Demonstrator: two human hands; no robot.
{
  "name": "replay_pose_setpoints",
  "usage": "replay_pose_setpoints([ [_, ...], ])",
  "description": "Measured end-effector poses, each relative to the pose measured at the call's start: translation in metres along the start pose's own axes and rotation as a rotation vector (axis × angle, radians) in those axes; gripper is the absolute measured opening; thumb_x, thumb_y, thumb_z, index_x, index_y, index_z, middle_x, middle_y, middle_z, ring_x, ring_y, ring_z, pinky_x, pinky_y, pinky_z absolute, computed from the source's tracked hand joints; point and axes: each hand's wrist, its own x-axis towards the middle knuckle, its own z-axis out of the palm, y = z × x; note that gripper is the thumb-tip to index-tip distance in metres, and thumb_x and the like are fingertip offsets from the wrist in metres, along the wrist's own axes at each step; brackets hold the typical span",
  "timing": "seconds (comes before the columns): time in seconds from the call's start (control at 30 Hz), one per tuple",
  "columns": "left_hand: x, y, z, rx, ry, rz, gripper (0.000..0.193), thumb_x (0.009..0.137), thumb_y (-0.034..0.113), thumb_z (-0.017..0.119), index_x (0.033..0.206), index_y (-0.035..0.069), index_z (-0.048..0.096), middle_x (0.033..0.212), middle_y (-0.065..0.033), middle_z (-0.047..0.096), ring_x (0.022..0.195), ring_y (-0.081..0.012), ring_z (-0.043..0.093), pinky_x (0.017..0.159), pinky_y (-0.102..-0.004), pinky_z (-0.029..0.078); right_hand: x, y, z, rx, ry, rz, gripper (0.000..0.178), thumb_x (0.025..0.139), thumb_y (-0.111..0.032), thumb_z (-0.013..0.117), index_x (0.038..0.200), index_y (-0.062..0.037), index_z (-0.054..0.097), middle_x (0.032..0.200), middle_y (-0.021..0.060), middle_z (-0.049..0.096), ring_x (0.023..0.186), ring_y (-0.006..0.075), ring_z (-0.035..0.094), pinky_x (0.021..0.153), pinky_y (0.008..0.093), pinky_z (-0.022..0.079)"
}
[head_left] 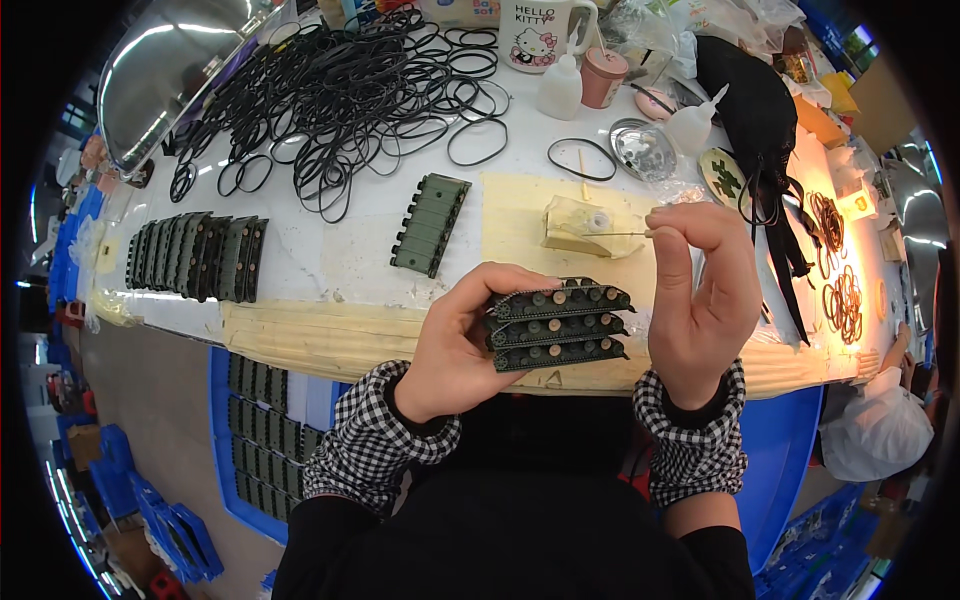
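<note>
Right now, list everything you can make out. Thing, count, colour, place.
Held pieces: 3, dark green, stacked in left hand
Loose piece: 1, dark green, mid-bench
Row of pieces: several, dark green, bench left
Rubber bands: many, black, tangled, upper left
Block: 1, pale yellow, right of centre
Thin rod: 1, colour unclear, in right hand
Mug: 1, white, top
Squeeze bottles: 2, whitish, top, right of centre
Cup: 1, pink, between bottles
Dish: 1, silver, below cup
Bag: 1, black, upper right
Trays: 2, blue, below bench, left and right
Small clutter: uncountable, mixed, edges
Left hand: 1, centre
Right hand: 1, right of centre
</note>
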Motion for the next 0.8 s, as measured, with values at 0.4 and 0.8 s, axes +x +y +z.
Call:
replay_pose_setpoints([
  [0.4,0.0,0.004,0.001,-0.029,-0.03,-0.073,0.046,0.08,-0.005,0.075,0.12,-0.001,0.054,0.118,-0.0084,0.062,0.108,-0.0139,0.062,0.095,-0.0284,0.05,-0.001,0.007,0.001,-0.254,-0.071,-0.043,0.008,0.081,-0.001,0.072,0.086,-0.0017,0.065,0.082,0.009,0.061,0.077,0.0256,0.059,0.067,0.0335,0.047],
  [0.8,-0.002,0.007,0.002,-0.057,-0.004,-0.173,0.045,0.08,-0.005,0.074,0.12,0.0,0.054,0.113,-0.0058,0.063,0.101,-0.0097,0.062,0.085,-0.0247,0.051,-0.013,-0.019,0.008,0.55,-0.289,0.359,0.006,0.09,-0.004,0.067,0.089,0.0013,0.064,0.079,0.0067,0.06,0.069,0.0155,0.057,0.064,0.0268,0.046],
])
